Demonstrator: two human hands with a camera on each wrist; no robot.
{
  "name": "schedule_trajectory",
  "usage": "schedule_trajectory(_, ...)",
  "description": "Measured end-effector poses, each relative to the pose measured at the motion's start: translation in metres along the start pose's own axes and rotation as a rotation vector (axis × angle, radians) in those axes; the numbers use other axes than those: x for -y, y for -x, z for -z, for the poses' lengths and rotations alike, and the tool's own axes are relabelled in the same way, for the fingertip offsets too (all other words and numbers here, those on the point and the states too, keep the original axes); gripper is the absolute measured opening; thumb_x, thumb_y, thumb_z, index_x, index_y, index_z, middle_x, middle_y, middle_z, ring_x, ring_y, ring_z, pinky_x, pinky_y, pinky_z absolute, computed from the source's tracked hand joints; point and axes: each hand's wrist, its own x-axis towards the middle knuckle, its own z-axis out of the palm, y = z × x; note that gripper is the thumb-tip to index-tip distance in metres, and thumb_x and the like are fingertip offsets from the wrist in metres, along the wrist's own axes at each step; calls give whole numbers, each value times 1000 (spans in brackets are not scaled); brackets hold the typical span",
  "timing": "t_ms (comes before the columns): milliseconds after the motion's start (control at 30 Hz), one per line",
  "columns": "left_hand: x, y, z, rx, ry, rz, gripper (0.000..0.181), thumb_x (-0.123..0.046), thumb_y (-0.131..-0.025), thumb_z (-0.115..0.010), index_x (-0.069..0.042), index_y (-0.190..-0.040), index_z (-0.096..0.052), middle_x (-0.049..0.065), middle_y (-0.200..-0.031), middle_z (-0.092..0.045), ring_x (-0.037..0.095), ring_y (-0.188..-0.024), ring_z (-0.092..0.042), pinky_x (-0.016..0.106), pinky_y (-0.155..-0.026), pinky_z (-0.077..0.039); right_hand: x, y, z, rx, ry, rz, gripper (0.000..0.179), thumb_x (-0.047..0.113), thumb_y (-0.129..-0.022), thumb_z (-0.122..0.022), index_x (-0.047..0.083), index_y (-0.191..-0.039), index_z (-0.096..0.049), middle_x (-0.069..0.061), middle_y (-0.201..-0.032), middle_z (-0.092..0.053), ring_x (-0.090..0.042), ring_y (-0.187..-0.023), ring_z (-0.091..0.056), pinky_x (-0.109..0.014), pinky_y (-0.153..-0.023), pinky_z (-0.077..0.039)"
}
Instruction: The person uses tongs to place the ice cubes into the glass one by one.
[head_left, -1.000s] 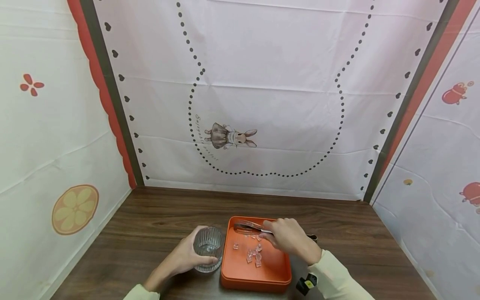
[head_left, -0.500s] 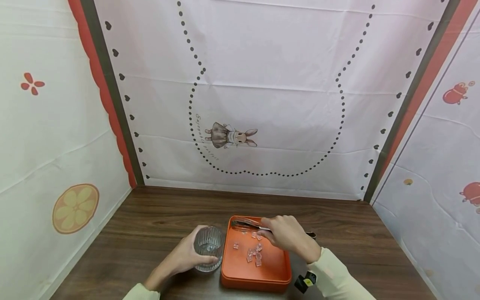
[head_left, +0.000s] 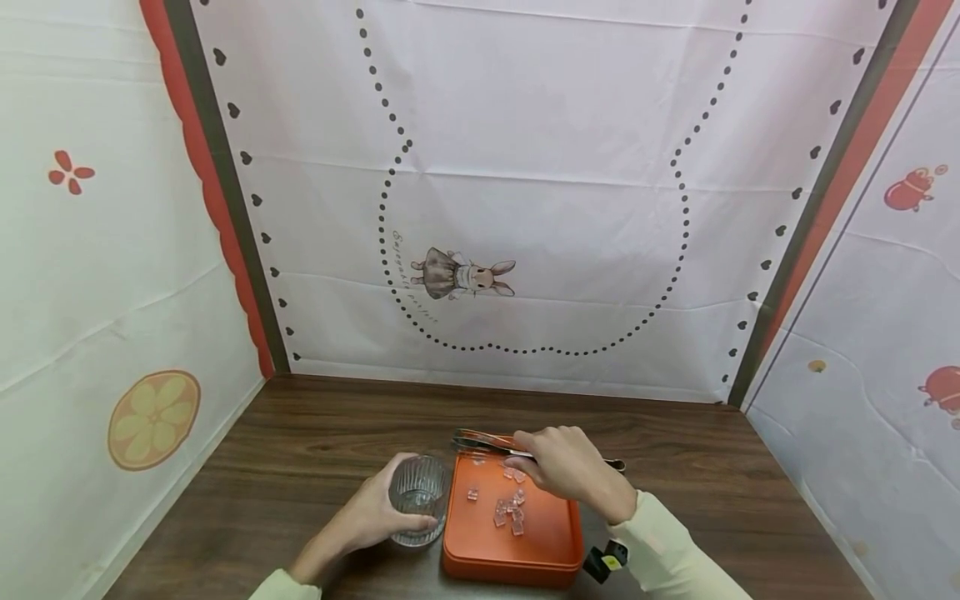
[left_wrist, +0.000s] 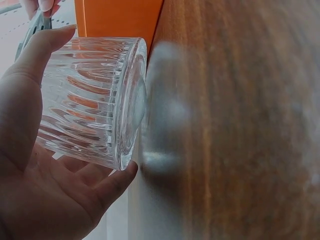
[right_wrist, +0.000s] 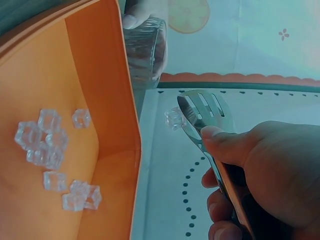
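My left hand (head_left: 367,510) grips a clear ribbed glass (head_left: 417,487), its thumb and fingers around the sides, just left of an orange tray (head_left: 480,533). In the left wrist view, the glass's base is right at the tabletop. My right hand (head_left: 572,462) holds metal tongs (right_wrist: 216,155) with slotted ends over the tray's far-left corner. A clear cube (right_wrist: 174,119) sits at the tongs' tips in the right wrist view, outside the outline of the tray there. Several more clear cubes (right_wrist: 49,142) lie on the tray floor.
The dark wooden table (head_left: 315,425) bears the tray and glass. Patterned white cloth walls (head_left: 540,250) enclose the table at the back and both sides. A small black device (head_left: 606,562) is worn at the right wrist.
The tongs have risen from inside the tray and shifted left and away, to its far-left corner. My right hand moved with them. The left hand and glass have stayed put.
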Motion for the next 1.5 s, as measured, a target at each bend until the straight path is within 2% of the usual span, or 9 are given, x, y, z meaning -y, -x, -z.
schedule_trajectory(167,0,0,-1,1,-6,1,90,-43,-63,-92,-19,-136,-45,4,-115,-63,19,-99,-60,41,-83,-49,4,-3,2,-1,-7,4,25,35,-97,-62,18,-82,-53,11,-52,-39,-2,-43,-34,-21,-42,-23)
schedule_trajectory(467,-1,1,-2,4,-34,5,92,-46,-63,-92,-19,-137,-44,4,-112,-63,17,-95,-60,39,-82,-49,13,-11,4,-5,-1,28,27,38,-98,-60,19,-80,-53,10,-52,-38,-1,-42,-32,-20,-42,-21)
schedule_trajectory(600,-1,2,-2,8,-35,10,92,-46,-63,-92,-19,-138,-44,4,-112,-64,17,-96,-60,40,-82,-49,17,-14,5,9,-18,29,23,37,-99,-60,18,-85,-58,11,-53,-42,-1,-42,-33,-20,-42,-22)
schedule_trajectory(833,-3,2,-2,7,-27,18,92,-46,-63,-92,-19,-138,-44,5,-115,-63,19,-99,-59,43,-85,-48,24,-22,7,14,-11,45,27,39,-99,-59,20,-81,-54,12,-53,-37,-2,-42,-32,-20,-42,-21)
schedule_trajectory(1000,-5,2,-1,10,-15,0,89,-45,-64,-92,-20,-136,-45,4,-116,-63,18,-99,-59,41,-84,-48,28,-26,7,24,-24,48,26,40,-99,-58,19,-83,-55,11,-54,-39,-2,-43,-34,-20,-43,-22)
schedule_trajectory(1333,-4,2,-3,-17,-61,31,101,-47,-62,-91,-10,-141,-41,7,-116,-63,19,-99,-59,41,-85,-48,34,-30,7,24,-20,63,25,39,-99,-58,19,-84,-56,11,-53,-39,-1,-43,-34,-20,-43,-23)
schedule_trajectory(1500,-3,2,-2,-15,-65,26,97,-49,-62,-91,-13,-138,-43,4,-113,-63,17,-97,-60,37,-84,-49,35,-31,7,11,-19,77,25,39,-99,-58,19,-85,-57,11,-53,-40,-1,-42,-33,-20,-43,-22)
